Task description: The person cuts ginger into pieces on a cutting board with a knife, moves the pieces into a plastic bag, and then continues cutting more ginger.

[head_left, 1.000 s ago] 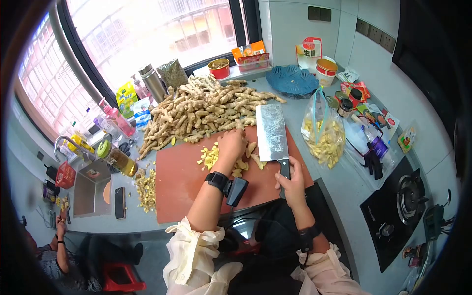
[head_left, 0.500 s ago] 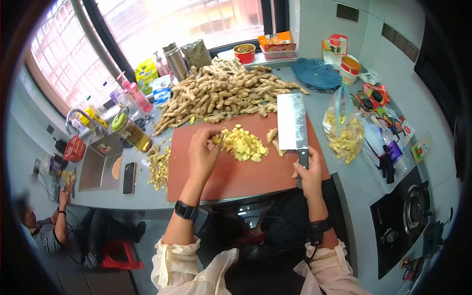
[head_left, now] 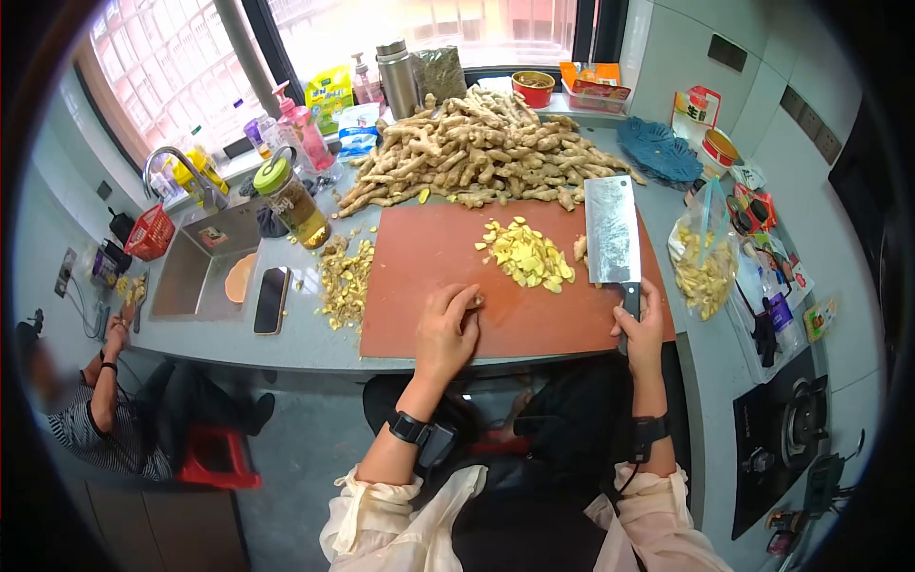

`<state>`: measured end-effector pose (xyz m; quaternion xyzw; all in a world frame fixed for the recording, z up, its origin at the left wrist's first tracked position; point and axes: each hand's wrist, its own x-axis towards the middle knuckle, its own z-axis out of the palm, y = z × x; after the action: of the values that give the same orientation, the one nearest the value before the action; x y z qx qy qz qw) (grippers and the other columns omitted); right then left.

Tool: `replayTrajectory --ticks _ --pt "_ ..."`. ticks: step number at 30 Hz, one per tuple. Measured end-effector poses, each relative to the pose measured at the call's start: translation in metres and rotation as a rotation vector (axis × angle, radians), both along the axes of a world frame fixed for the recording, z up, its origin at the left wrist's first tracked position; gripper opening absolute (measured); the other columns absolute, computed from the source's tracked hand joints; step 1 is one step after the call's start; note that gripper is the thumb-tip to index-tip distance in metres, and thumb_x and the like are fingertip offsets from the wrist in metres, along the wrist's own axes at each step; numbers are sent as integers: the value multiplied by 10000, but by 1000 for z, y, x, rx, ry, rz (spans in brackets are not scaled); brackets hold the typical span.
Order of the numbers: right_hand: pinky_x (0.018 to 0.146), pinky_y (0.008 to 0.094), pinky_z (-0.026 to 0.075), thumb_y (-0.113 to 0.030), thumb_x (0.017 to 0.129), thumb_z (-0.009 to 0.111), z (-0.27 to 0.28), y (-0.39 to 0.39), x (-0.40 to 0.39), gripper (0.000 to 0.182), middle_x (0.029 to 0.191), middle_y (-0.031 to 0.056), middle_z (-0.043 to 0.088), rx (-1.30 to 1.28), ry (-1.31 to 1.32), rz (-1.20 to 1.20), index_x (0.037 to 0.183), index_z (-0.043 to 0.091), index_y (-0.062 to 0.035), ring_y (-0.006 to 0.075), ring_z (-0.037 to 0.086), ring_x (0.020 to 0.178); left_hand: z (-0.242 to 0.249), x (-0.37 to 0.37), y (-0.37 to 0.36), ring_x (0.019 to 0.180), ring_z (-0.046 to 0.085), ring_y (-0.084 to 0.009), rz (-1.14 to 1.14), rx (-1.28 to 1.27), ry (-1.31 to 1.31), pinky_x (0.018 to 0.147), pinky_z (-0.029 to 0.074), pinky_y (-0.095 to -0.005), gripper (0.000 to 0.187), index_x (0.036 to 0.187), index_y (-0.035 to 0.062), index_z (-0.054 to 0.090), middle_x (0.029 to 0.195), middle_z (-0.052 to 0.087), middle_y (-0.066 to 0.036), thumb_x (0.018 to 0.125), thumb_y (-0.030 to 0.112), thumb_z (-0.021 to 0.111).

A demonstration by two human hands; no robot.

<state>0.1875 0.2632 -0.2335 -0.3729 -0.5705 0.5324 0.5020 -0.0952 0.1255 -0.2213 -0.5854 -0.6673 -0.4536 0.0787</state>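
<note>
Red plastic forms one stool [head_left: 224,467] at far left, by one seated person [head_left: 78,431] whose handwork is too small to make out. One phone [head_left: 272,300] lies on the grey surface [head_left: 224,355], near one green-lidded jar [head_left: 297,208] and loose scraps [head_left: 345,286]. One reddish-brown board [head_left: 410,257] follows; at its near edge the left hand [head_left: 444,329] has its fingers bent nearly together, a small bit at their tips hard to make out. Behind, tan, knobbly roots [head_left: 486,153] pile up, uncountable. Pale yellow slices [head_left: 529,257], dozens, lie heaped on the board. One root piece [head_left: 579,248] is partly hidden by one broad cleaver [head_left: 612,229], its handle wrapped by the right hand's [head_left: 645,329] fingers. One clear bag [head_left: 703,267] holds yellow pieces; past one stove [head_left: 762,458], darkness cuts things off.
</note>
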Motion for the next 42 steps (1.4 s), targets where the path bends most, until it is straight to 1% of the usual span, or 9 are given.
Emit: replayTrajectory --ticks 7,12,16,19,21,22,24,33,42 --pt "598 233 498 24 917 609 6 -4 1 554 1170 109 619 -25 -12 46 1435 414 6 84 575 721 -12 -6 -16 1002 650 -320 -4 39 -163 855 539 -410 244 1042 51 680 1091 686 -95 806 26 739" --pt "614 223 491 11 924 616 30 -32 -12 561 1107 92 626 24 -33 161 1453 432 -34 87 587 720 -11 -4 -15 959 654 -298 -6 55 -144 806 542 -399 190 1004 55 699 1063 689 -75 823 51 758" --pt "633 233 487 -27 922 645 69 -54 -35 466 974 22 618 14 -292 359 1379 567 -73 64 544 705 -15 -4 -16 937 651 -291 -14 72 -135 794 542 -399 154 970 52 713 1057 688 -72 823 38 754" --pt "724 279 519 -45 904 648 94 -63 -53 475 1032 55 651 54 -517 418 1372 569 -74 125 620 796 -17 -6 -16 934 650 -288 -15 67 -129 796 543 -399 150 962 49 717 1049 688 -69 818 21 746" --pt "869 341 524 -57 882 650 99 -64 -62 497 1127 104 677 208 -596 495 1371 562 -75 239 679 977 -19 -6 -16 934 650 -287 -14 67 -131 797 543 -399 147 957 47 719 1042 688 -67 816 13 743" --pt "869 341 524 -57 882 650 100 -64 -66 497 1127 104 677 208 -601 493 1371 562 -75 239 679 977 -19 -6 -15 934 649 -286 -11 64 -130 799 543 -398 145 952 46 722 1035 689 -64 814 5 740" --pt "976 387 492 -58 872 651 101 -63 -71 504 1218 151 671 368 -617 506 1367 561 -78 339 651 1131 -19 -7 -14 936 649 -285 -16 67 -139 801 544 -396 147 953 45 722 1029 689 -64 813 3 740" --pt "907 438 527 -58 883 667 123 -59 -80 495 1209 154 667 506 -846 565 1360 541 -106 379 645 1112 -18 -9 -13 942 645 -282 -30 50 -164 813 548 -393 147 951 42 725 1029 689 -63 809 8 743" --pt "847 469 557 -88 898 675 99 -54 -90 526 1230 159 672 513 -1013 581 1391 499 -137 401 663 1054 -16 -9 -13 936 640 -278 -37 34 -155 802 545 -389 147 953 47 725 1033 679 -59 810 17 748"
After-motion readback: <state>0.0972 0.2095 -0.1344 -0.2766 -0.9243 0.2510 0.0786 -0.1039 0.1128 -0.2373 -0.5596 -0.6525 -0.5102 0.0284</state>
